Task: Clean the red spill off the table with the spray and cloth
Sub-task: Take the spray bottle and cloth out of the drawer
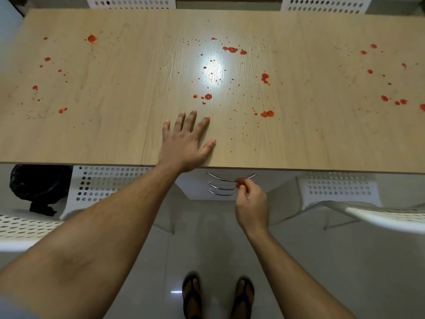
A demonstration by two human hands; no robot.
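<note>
The long, pale wood-grain table (103, 139) is seen from above, its long axis running left to right across the view and its near edge facing the person. A red spill (231, 49) of drops and small blobs is scattered over it in roughly 3 clusters: left, centre under a bright light reflection, and right. No wiped or wet patch can be made out, so the cleaning is judged not yet begun; all of the red is left to clear. Neither spray bottle nor cloth is in view, and both would have to be fetched first.

The left hand (186, 141) is laid flat on the table near its front edge, fingers spread and released, holding nothing. The right hand (251, 203) is held below the table edge, in front of 3 curved metal drawer handles (222, 186); its fingertips (241, 181) are pinched loosely together and look stained red, with nothing clearly grasped.
</note>
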